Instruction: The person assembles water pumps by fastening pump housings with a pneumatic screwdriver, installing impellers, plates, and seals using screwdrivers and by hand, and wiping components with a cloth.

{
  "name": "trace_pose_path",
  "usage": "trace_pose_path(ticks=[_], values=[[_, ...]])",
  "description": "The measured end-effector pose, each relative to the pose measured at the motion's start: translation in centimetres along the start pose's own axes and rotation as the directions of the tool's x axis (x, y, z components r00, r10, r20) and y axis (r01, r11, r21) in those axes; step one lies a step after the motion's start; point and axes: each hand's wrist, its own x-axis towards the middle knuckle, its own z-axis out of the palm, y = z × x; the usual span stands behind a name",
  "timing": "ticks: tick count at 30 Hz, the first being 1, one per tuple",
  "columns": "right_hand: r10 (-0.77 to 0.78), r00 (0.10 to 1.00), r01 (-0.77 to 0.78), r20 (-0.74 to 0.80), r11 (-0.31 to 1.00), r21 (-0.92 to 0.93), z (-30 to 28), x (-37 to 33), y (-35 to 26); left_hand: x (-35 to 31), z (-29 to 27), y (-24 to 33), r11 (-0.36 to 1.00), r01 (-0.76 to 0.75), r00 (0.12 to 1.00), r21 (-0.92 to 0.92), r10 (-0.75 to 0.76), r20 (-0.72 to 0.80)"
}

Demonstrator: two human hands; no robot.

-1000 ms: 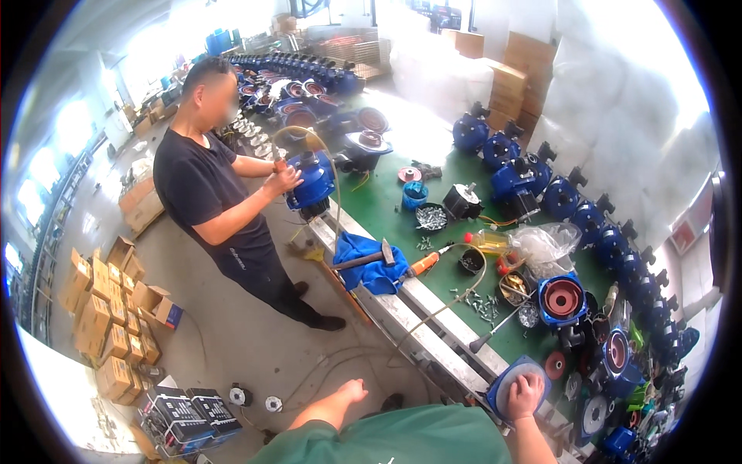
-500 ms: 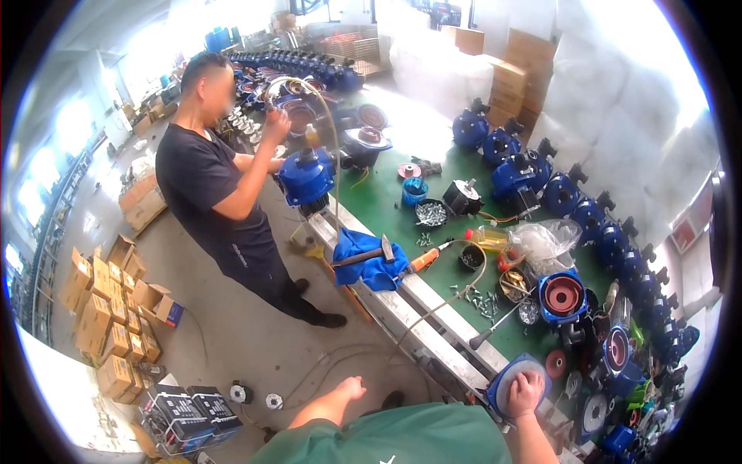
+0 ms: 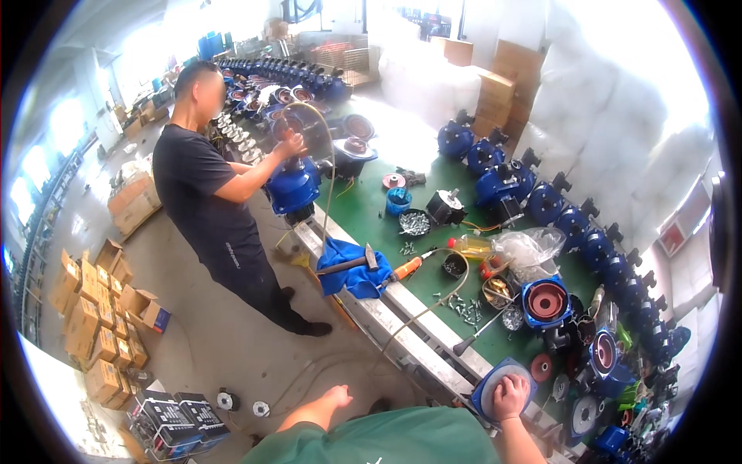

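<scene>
My right hand (image 3: 510, 397) rests, fingers apart, on the grey round face of a blue pump housing (image 3: 484, 396) at the bench's near edge. Held low in front of my green shirt, my left hand (image 3: 338, 396) has its fingers curled and no visible object in it; the floor lies beneath. Beyond the blue housing, a long-handled tool with a dark grip (image 3: 464, 346) lies across the bench rail. Close by are a reddish disc (image 3: 542, 367) and a blue pump housing with a red-brown round inside (image 3: 546, 301).
A co-worker (image 3: 212, 170) stands at the far left, hands at a blue motor (image 3: 294, 188). A hammer (image 3: 352, 264) and an orange air tool (image 3: 407, 268) lie on blue cloth. Blue pumps (image 3: 573, 224) line the right side. Cartons (image 3: 97, 325) and batteries (image 3: 166, 421) stand on the floor.
The co-worker's raised hand has come down to the top of the blue motor. The whole view has shifted slightly. My right hand stays on the grey face; my left remains curled.
</scene>
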Motion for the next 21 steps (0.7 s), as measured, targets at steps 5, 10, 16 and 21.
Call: trace_pose_path(ticks=[5, 10, 16, 21], values=[[0.028, 1.000, -0.027, -0.014, 0.999, 0.023, 0.1, -0.3, 0.2, -0.7, -0.8, 1.7, 0.999, -0.015, 1.000, 0.037, 0.016, -0.014], [0.019, 1.000, -0.019, -0.014, 0.999, 0.033, 0.3, -0.1, 0.3, -0.9, -1.3, 2.3, 0.999, -0.018, 1.000, 0.028, 0.019, -0.015], [0.026, 1.000, -0.026, -0.002, 0.999, 0.035, -0.3, 0.4, -0.2, -1.1, -1.3, 3.4, 0.999, -0.019, 1.000, 0.050, 0.019, -0.010], [-0.002, 1.000, 0.002, 0.009, 0.999, 0.037, -0.2, 0.1, 0.0, -0.2, -0.9, 4.2, 0.998, -0.058, 0.998, 0.034, 0.059, -0.002]])
